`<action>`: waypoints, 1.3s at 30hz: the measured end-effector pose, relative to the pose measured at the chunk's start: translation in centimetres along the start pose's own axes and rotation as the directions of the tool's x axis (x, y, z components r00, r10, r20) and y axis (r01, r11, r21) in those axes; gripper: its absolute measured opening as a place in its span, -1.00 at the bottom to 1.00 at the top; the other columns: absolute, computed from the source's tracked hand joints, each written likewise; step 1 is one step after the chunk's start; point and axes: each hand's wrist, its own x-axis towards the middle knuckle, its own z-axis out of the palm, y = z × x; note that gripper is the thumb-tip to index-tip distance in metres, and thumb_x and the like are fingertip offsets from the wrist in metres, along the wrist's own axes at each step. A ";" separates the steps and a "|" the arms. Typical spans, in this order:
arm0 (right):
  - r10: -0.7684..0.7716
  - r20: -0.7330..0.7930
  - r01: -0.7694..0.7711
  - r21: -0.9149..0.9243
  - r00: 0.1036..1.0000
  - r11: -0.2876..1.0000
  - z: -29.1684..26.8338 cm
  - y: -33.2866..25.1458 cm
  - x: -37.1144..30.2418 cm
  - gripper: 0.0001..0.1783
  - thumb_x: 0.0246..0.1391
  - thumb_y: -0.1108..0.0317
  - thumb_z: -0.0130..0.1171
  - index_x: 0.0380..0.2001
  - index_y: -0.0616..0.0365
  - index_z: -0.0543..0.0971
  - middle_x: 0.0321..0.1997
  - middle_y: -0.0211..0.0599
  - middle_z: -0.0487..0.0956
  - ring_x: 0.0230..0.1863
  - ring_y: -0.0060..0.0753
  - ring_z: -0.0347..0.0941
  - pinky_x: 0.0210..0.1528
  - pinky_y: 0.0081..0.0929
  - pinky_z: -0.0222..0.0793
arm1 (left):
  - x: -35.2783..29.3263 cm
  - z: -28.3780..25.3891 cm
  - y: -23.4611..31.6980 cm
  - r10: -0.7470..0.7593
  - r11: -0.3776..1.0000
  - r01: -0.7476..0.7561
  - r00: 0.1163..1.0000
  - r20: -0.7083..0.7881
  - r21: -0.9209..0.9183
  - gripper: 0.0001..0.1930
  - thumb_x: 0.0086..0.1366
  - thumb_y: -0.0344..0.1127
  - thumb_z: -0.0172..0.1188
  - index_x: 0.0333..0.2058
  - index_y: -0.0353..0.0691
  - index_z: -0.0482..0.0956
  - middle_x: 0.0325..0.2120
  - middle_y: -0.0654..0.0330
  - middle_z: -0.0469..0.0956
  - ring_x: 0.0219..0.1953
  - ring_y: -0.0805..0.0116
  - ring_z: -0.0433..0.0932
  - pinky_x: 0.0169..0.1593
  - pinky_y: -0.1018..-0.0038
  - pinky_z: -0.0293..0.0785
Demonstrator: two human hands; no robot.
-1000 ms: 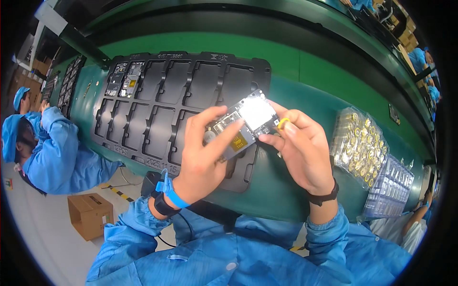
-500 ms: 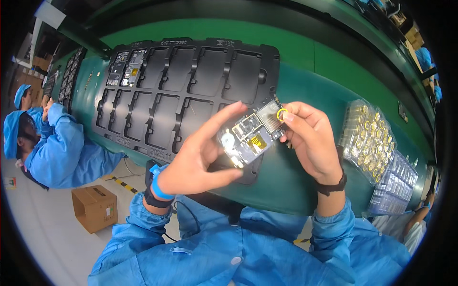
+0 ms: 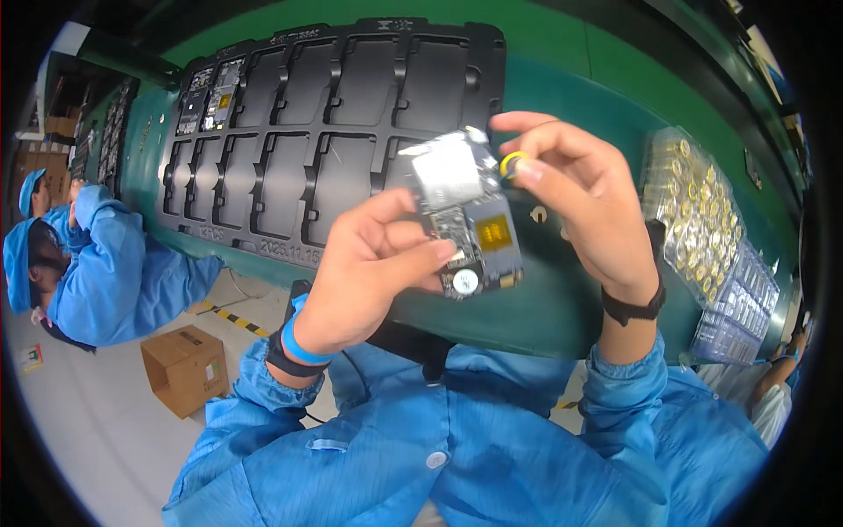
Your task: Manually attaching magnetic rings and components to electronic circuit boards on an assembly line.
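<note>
Room over green table (image 3: 549, 97) beyond right hand (image 3: 597, 206); bagged yellow rings (image 3: 689, 211) hem right, black tray (image 3: 360, 83) left.

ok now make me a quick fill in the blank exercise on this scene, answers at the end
1. While the left hand grips a circuit board, the right hand pinches a small ring coloured ____.
2. The compartments of the large tray run in ____ rows.
3. The band around the right wrist is ____.
4. The open box on the floor is made of ____.

Missing words: yellow; two; black; cardboard
</note>
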 end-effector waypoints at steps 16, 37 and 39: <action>0.037 -0.197 -0.013 0.119 0.980 0.993 2.5 1.2 -1.1 -0.84 0.31 0.50 0.30 -0.08 0.30 0.65 -0.18 -0.39 0.68 -0.19 -0.69 0.56 -0.22 -0.65 0.46 | 3.2 3.9 -1.9 0.339 0.797 -0.486 0.851 -0.402 -0.358 -0.67 0.47 -0.50 0.18 0.18 -0.27 0.50 0.06 0.09 0.64 0.11 0.23 0.63 0.26 0.22 0.55; -0.020 -0.183 0.033 0.070 0.983 0.997 1.7 2.5 0.2 -0.82 0.34 0.38 0.31 -0.09 0.26 0.65 -0.29 -0.50 0.65 -0.34 -0.77 0.47 -0.36 -0.71 0.36 | 3.4 3.6 -2.2 0.419 0.816 -0.555 0.761 -0.496 -0.162 -0.76 0.48 -0.51 0.17 0.06 -0.42 0.59 0.05 0.02 0.66 0.09 0.25 0.65 0.29 0.19 0.59; 0.036 -0.244 -0.016 0.085 0.969 0.996 1.9 1.8 -0.3 -0.85 0.34 0.43 0.28 -0.11 0.28 0.64 -0.33 -0.44 0.63 -0.42 -0.74 0.40 -0.42 -0.69 0.27 | 3.7 4.3 -2.2 0.412 0.784 -0.577 0.760 -0.502 -0.230 -0.76 0.44 -0.58 0.20 0.05 -0.40 0.60 0.01 0.03 0.67 0.04 0.23 0.68 0.21 0.15 0.65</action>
